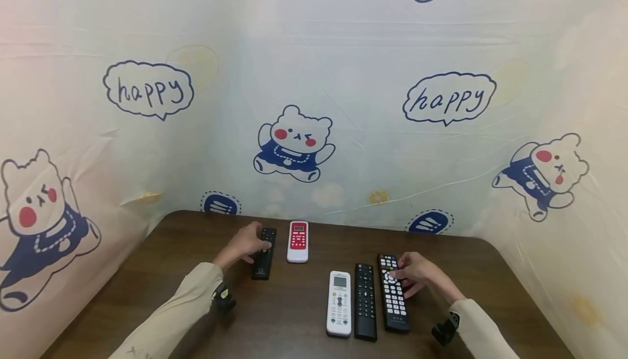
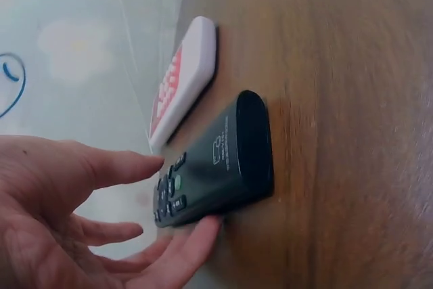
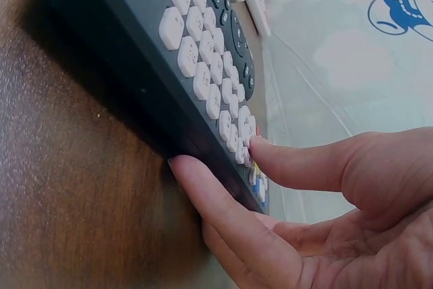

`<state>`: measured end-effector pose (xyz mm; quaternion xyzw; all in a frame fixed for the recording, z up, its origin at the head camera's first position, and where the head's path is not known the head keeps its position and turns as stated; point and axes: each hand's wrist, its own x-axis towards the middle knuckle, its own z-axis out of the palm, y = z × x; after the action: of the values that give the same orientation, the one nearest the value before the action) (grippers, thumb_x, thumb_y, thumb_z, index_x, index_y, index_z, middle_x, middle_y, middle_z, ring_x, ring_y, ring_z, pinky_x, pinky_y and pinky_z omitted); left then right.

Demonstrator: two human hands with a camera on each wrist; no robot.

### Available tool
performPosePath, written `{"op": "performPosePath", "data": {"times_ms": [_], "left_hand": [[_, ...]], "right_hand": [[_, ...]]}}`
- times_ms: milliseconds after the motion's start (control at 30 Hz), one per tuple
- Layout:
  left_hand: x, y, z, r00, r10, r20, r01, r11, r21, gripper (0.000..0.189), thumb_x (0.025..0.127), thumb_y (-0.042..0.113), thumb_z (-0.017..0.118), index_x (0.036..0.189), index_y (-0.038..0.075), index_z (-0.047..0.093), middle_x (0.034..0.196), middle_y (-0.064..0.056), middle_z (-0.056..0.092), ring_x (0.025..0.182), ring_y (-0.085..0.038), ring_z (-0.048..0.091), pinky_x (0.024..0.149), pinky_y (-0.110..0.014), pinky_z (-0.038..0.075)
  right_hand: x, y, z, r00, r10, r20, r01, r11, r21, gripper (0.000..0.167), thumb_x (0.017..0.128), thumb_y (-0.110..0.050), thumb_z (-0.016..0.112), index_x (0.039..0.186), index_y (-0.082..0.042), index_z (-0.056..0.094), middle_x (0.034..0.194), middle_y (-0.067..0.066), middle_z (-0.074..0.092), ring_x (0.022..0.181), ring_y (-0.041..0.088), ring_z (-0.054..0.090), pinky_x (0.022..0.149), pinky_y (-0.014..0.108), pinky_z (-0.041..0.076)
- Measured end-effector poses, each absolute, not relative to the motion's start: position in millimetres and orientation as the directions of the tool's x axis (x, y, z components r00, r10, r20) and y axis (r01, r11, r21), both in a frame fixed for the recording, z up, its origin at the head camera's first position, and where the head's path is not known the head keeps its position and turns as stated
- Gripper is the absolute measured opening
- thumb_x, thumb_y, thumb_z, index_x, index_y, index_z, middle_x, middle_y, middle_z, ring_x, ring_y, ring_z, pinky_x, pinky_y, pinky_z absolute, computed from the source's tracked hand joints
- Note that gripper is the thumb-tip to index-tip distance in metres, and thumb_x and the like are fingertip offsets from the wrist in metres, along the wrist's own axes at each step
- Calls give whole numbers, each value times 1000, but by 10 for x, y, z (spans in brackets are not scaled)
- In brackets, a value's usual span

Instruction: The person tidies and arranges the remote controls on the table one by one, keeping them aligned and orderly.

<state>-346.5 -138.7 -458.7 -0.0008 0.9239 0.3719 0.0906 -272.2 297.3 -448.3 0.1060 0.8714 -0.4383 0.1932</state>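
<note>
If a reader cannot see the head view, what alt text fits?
A person's left grip touches a black remote beside a red-and-white remote; their right grip touches a white-buttoned black remote. Beside that lie a dark-buttoned remote and a white remote, all on a brown table.

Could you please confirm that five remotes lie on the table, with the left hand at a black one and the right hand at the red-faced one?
Not quite: the head view shows the right hand at the black remote with white buttons; the red-faced remote lies nearer the left hand. The rest stands.
</note>
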Motion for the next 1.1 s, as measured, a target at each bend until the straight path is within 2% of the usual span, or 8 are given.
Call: {"op": "performPosePath", "data": {"times_ms": [100,167,233,333,500,600,867,1100], "left_hand": [[-3490,-1345,-4565,-991,58,-122,-31,782,623,70,94,17,75,151,-8,42,143,-39,45,118,-50,60,90,-55,63],[-3509,-1313,-4561,-992,54,-115,-26,802,596,72,94,20,74,152,-6,41,148,-39,41,125,-53,55,105,-66,52],[-3519,-1277,-4554,-993,54,-105,-19,806,592,71,95,20,74,153,-6,42,151,-39,39,133,-54,48,112,-75,39],[-3544,-1228,-4566,-997,51,-56,7,799,601,68,95,17,73,152,-6,43,151,-37,39,134,-54,47,111,-73,41],[-3605,-1110,-4630,-990,45,132,120,760,638,59,97,11,70,149,-4,47,147,-33,47,130,-48,54,104,-65,52],[-3631,-1010,-4658,-980,46,196,167,728,665,55,99,10,69,148,-1,48,145,-30,49,129,-45,57,102,-61,55],[-3587,-777,-4682,-973,79,215,207,704,680,51,98,10,71,144,-2,53,136,-27,54,120,-42,61,97,-58,58],[-3521,-670,-4743,-975,59,212,189,722,665,47,99,9,69,141,-5,54,137,-31,54,118,-46,62,98,-61,57]], "right_hand": [[-2719,2966,-4482,-903,17,-430,356,592,-723,33,99,-6,70,120,7,48,99,23,59,85,31,68,70,41,69],[-2714,2967,-4484,-903,14,-429,353,592,-725,32,100,-6,69,120,7,48,99,23,59,85,32,68,70,41,69],[-2709,2969,-4487,-904,13,-427,352,590,-727,33,100,-6,70,120,7,48,99,23,59,86,32,68,70,42,69],[-2705,2975,-4493,-903,10,-429,352,590,-726,33,100,-6,69,121,8,47,99,23,59,87,32,68,70,41,69],[-2702,2991,-4510,-903,17,-430,358,585,-728,33,99,-5,69,120,7,47,98,22,58,86,32,68,69,41,68],[-2697,2993,-4510,-905,22,-425,356,587,-727,32,99,-5,69,119,7,48,97,22,58,85,31,67,68,41,68],[-2700,2981,-4495,-906,31,-422,357,591,-724,33,99,-5,70,120,8,48,98,21,58,86,31,67,69,40,68],[-2702,2957,-4493,-907,42,-419,361,591,-722,36,98,-5,70,123,8,49,99,22,58,87,32,67,69,40,68]]}}
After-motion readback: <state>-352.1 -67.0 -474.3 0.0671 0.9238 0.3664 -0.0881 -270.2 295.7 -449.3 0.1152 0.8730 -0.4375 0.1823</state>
